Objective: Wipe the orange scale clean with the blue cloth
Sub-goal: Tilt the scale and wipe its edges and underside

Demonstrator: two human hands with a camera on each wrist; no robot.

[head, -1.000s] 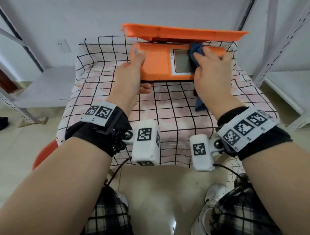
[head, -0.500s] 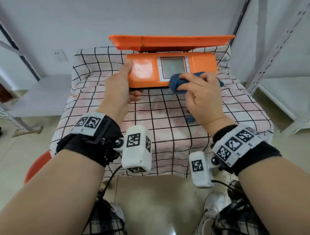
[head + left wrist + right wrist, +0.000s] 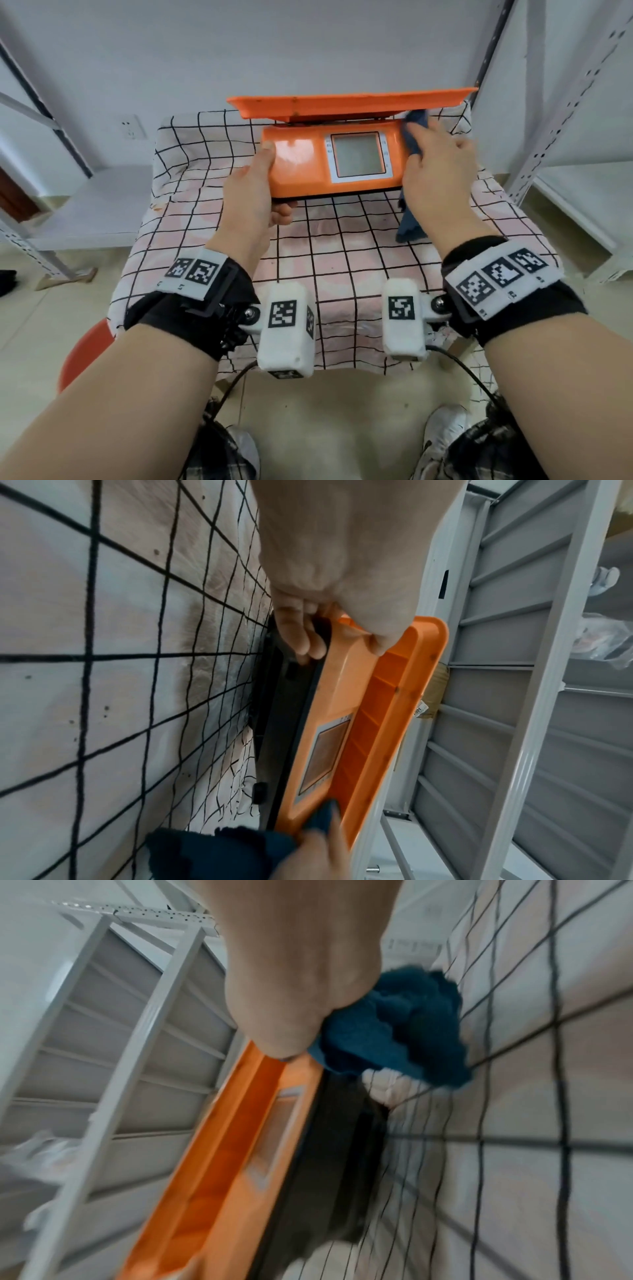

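Head view: left hand [image 3: 253, 192] grips the orange scale [image 3: 301, 164] at frame centre; right hand [image 3: 435, 164] clutches the blue cloth [image 3: 412, 135] against its right end, on the checked tablecloth [image 3: 342, 246], metal shelving [image 3: 548, 120] at right.

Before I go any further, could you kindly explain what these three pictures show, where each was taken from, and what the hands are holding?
There is no machine here: a person works with bare hands and wears three cameras. The wide picture comes from a camera on the head, looking down at both arms; the white boxes strapped at the wrists are the other two cameras, each looking along its hand.

An orange scale stands on a table covered with a checked cloth, its front lifted off the cloth so the dark underside shows in the wrist views. The left hand grips the scale's left end, thumb on top and fingers underneath. The right hand holds the blue cloth against the scale's right end, beside the grey display. The right wrist picture is blurred.
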